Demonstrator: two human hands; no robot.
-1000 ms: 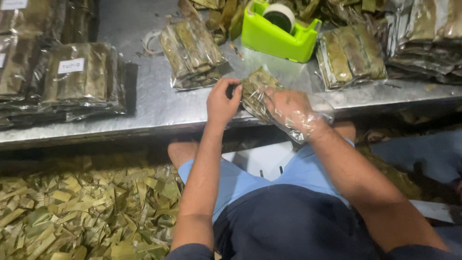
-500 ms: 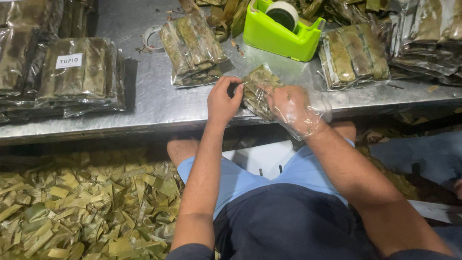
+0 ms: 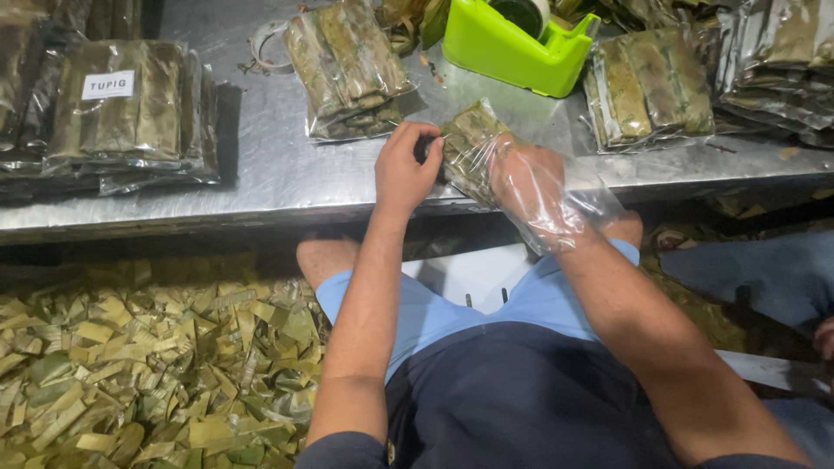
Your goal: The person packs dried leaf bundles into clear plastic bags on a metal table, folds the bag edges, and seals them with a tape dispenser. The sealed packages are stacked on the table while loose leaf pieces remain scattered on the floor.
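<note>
**Hand inside the bag at the packing bench**

A person's right hand [image 3: 532,184] sat inside a clear plastic bag [image 3: 556,204], fingers closed on a bundle of leaf-wrapped pieces [image 3: 469,148] at the steel bench's [image 3: 287,178] front edge. The left hand [image 3: 404,165] pinched the bundle's near end. A green tape dispenser [image 3: 512,48] stood behind, between filled packs [image 3: 347,69]. Leaf scraps [image 3: 148,365] covered the floor.
</note>
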